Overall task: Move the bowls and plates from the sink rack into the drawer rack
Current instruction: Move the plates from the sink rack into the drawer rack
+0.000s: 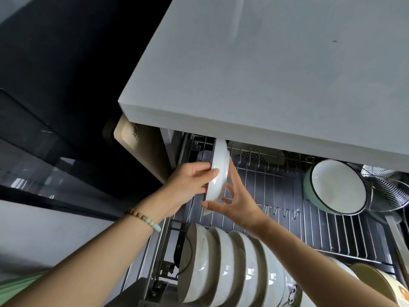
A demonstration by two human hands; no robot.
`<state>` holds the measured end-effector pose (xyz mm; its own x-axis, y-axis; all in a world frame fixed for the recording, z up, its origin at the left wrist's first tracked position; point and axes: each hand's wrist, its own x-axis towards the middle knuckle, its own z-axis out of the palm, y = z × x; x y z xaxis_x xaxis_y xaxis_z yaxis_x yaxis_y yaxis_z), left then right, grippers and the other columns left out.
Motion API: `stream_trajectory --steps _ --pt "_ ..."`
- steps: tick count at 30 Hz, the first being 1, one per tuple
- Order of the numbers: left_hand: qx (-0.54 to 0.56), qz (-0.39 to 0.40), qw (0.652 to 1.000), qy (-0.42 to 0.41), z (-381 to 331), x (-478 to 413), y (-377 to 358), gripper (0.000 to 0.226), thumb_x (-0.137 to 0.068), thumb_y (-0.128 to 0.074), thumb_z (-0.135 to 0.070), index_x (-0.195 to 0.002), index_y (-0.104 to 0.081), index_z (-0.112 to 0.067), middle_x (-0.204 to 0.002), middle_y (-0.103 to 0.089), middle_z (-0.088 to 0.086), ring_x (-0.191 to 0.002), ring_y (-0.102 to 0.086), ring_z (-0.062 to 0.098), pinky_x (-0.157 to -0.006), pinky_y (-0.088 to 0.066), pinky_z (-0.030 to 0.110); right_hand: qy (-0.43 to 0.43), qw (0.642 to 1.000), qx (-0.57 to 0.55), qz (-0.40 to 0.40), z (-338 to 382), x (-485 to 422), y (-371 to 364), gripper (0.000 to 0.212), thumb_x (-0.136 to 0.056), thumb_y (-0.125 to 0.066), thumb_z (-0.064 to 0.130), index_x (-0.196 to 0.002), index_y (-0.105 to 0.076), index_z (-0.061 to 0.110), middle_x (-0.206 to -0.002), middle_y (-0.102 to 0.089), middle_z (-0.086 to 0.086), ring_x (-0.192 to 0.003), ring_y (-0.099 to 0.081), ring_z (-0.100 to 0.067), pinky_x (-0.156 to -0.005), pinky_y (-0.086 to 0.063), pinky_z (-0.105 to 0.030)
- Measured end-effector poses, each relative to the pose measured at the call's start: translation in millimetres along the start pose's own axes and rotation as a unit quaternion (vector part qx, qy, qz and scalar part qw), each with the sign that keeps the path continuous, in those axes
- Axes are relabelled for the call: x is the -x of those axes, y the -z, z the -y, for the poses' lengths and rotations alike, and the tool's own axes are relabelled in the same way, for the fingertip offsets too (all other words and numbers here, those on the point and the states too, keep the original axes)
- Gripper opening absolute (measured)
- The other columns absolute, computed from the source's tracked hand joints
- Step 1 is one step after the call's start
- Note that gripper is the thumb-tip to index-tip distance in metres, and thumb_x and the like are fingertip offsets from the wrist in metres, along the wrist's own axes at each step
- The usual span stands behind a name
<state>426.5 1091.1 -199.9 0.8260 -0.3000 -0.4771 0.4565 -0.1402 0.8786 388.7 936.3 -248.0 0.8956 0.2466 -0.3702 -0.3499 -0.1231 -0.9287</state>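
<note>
Head view, from nearest to farthest: closest to you, a row of white bowls [232, 269] stands on edge in the front part of the drawer rack [309, 229], one bowl behind the other. At the lower right corner there are a few more dishes, but they are cut by the frame and I cannot say what kind.

Behind this row, your two hands meet at the white plate [219, 165]. The plate is upright on its edge at the back left of the drawer rack, its top almost under the edge of the bench [265, 74]. I cannot tell if its lower rim already sits between the wires.

Your left hand [190, 180], the one with the bead bracelet [143, 219], grips the plate from the left, with the thumb lying on its face. Your right hand [234, 200] is wider open: the fingers are spread against the other side and the thumb supports the lower rim. So both hands are grasping the plate, and neither is free.

Farther to the right, a bowl with a dark rim [338, 187] leans in the rack, well apart from the plate.

I judge that the task is partly done. Much bare wire is left between the plate and that bowl. The sink rack is not in view, so what waits there I cannot say.
</note>
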Motion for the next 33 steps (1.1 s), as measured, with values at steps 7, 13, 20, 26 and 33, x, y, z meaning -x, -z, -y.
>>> stream_trajectory --steps 7,13,20,26,33 --pt "-0.003 0.016 1.000 -0.016 1.0 4.6 1.0 0.023 -0.093 -0.055 -0.020 -0.114 -0.064 -0.018 -0.110 -0.071 0.000 -0.102 -0.066 0.012 -0.083 -0.054 0.019 0.008 1.000 -0.004 -0.013 -4.8 2.2 -4.9 0.119 -0.071 -0.083 0.017 -0.149 0.002 0.046 -0.149 -0.032 0.020 -0.143 -0.024 -0.004 -0.105 -0.034 -0.019" --pt "-0.007 -0.011 1.000 -0.005 2.5 -10.8 5.8 0.029 -0.093 -0.055 -0.022 -0.120 -0.061 -0.014 -0.116 -0.067 0.002 -0.107 -0.062 0.014 -0.087 -0.051 0.022 0.009 1.000 0.006 -0.021 1.8 -12.0 -4.2 0.112 -0.074 -0.079 0.010 -0.150 -0.003 0.042 -0.127 -0.035 0.041 -0.138 -0.026 -0.002 -0.102 -0.035 -0.022" --pt "-0.032 -0.045 0.998 0.015 5.2 -27.8 -6.5 0.045 -0.090 -0.059 -0.028 -0.132 -0.052 -0.013 -0.124 -0.062 0.003 -0.111 -0.058 0.014 -0.072 -0.048 0.016 -0.002 1.000 -0.002 -0.013 1.6 -21.6 5.7 0.110 -0.073 -0.081 0.010 -0.150 -0.010 0.041 -0.148 -0.039 0.012 -0.137 -0.037 -0.009 -0.113 -0.036 -0.043" --pt "-0.020 -0.013 0.999 0.038 4.6 -27.0 0.6 0.045 -0.087 -0.063 -0.031 -0.129 -0.056 -0.016 -0.125 -0.062 0.002 -0.115 -0.059 0.016 -0.097 -0.050 0.034 -0.011 1.000 -0.007 0.002 0.6 -24.7 7.4 0.114 -0.071 -0.084 0.014 -0.149 -0.008 0.045 -0.152 -0.032 0.007 -0.138 -0.033 -0.010 -0.112 -0.035 -0.038" --pt "-0.012 -0.050 0.999 0.011 -6.6 -12.5 -3.2 0.033 -0.089 -0.060 -0.019 -0.122 -0.059 -0.014 -0.109 -0.067 0.002 -0.099 -0.064 0.014 -0.082 -0.055 0.026 -0.050 0.998 0.043 -0.014 7.0 -3.9 24.5 0.108 -0.075 -0.079 0.025 -0.152 -0.004 0.037 -0.160 -0.019 0.005 -0.143 -0.029 -0.019 -0.113 -0.029 -0.036"
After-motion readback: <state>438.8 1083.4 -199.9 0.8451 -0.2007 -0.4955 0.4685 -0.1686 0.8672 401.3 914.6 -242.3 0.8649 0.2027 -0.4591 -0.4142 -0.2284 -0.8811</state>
